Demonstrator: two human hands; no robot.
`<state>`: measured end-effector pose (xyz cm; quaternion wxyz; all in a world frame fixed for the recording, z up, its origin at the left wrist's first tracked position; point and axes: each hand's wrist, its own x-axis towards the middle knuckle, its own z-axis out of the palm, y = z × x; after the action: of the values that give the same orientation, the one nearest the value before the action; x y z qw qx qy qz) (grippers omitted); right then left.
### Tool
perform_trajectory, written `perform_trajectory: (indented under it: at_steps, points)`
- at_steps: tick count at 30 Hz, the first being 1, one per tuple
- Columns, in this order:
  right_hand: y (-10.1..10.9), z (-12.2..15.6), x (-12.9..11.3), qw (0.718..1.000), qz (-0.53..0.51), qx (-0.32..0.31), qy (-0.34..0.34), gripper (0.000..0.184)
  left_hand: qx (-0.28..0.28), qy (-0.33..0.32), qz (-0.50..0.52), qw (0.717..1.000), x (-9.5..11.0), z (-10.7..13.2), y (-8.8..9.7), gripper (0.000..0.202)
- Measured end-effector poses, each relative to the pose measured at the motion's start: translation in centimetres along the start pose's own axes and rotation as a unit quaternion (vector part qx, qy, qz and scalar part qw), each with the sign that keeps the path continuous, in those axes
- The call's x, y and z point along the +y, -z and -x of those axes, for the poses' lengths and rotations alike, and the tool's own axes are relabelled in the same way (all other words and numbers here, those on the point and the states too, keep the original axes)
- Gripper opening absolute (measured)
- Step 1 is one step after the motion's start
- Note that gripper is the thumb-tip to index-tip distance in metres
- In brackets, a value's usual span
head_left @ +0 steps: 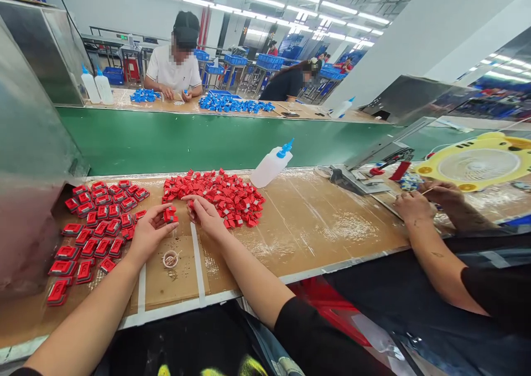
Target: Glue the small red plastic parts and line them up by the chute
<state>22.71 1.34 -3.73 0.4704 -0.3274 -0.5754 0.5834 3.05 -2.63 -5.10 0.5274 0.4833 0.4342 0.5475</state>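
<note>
Between the thumb and fingers of my left hand [150, 229] is a small red plastic part [170, 214], held above the cardboard sheet. My right hand [206, 215] is closed at the left edge of a heap of loose red plastic pieces [219, 193]. A bit of red shows at its fingertips, which looks like one of the small red pieces [191, 205]. Below both hands, a small round cup [170, 259] stands on the cardboard sheet [155, 287], with tiny bits scattered around it. Assembled-looking red blocks with dark bases [102, 229] lie in rows at left.
A white squeeze bottle [269, 168] with a blue tip leans behind the heap. On the right, a co-worker's hands [417, 207] work beside a metal stand [360, 182] and a yellow fan [477, 160]. A green divider [166, 138] separates the opposite bench, where blue pieces [232, 104] lie.
</note>
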Motion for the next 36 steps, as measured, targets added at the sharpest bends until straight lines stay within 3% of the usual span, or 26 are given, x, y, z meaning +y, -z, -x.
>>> perform_trajectory:
  at_steps: [4,11,18,24,30,36]
  points:
    - [0.6,0.2,0.6,0.999,0.020,-0.028,0.002,0.055,0.005,-0.008,-0.020,1.000,0.2,0.1,-0.1,0.059]
    - [1.3,0.5,0.6,0.961,0.214,0.046,0.171,0.040,-0.031,0.020,-0.027,0.999,0.2,0.1,-0.2,0.068]
    - [-0.2,0.9,1.0,0.951,0.211,0.055,0.218,0.035,-0.061,-0.009,-0.064,0.996,-0.2,0.1,-0.1,0.060]
    - [-0.4,0.7,1.8,0.945,0.227,0.049,0.229,0.034,-0.067,0.031,-0.009,0.997,-0.1,0.3,-0.5,0.066]
    - [-0.1,0.5,2.3,0.907,0.325,0.025,0.266,0.025,-0.068,0.068,0.003,0.995,0.6,0.9,-0.9,0.076]
    - [-0.3,0.6,1.7,0.895,0.321,-0.009,0.310,0.027,-0.076,0.099,0.089,0.988,1.2,0.7,-0.9,0.062]
